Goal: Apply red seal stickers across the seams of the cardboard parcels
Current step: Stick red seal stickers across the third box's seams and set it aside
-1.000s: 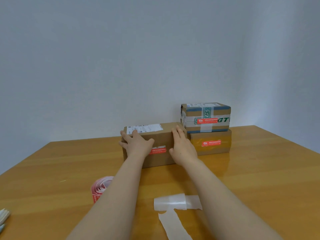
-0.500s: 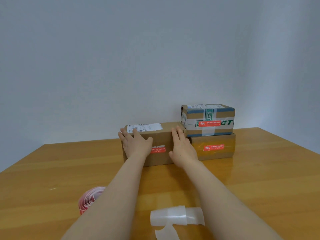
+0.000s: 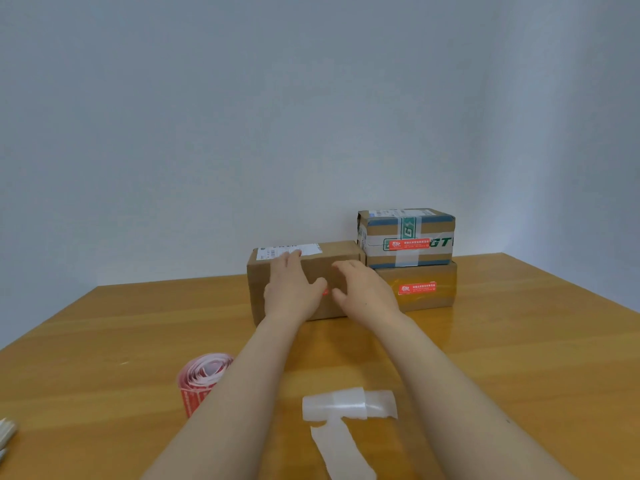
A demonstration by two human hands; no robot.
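A long brown parcel [image 3: 258,282] with a white address label lies across the table's middle. My left hand [image 3: 291,289] lies flat on its front face, fingers reaching up to the label. My right hand [image 3: 363,291] hovers just right of it with relaxed fingers, in front of the same face. Both hands cover the parcel's red seal sticker [image 3: 325,292] except a sliver. Stacked to the right, a taped parcel [image 3: 407,237] sits on a flat parcel [image 3: 422,285]; each shows a red sticker.
A roll of red seal stickers [image 3: 204,375] stands at the near left on the wooden table [image 3: 536,358]. White backing strips [image 3: 346,407] lie between my forearms. Some pale object [image 3: 5,431] pokes in at the left edge. A plain wall rises behind the parcels.
My hands have slid inward along the long parcel's front and now cover its red sticker. The right hand has lifted off the box edge. The camera shifted slightly.
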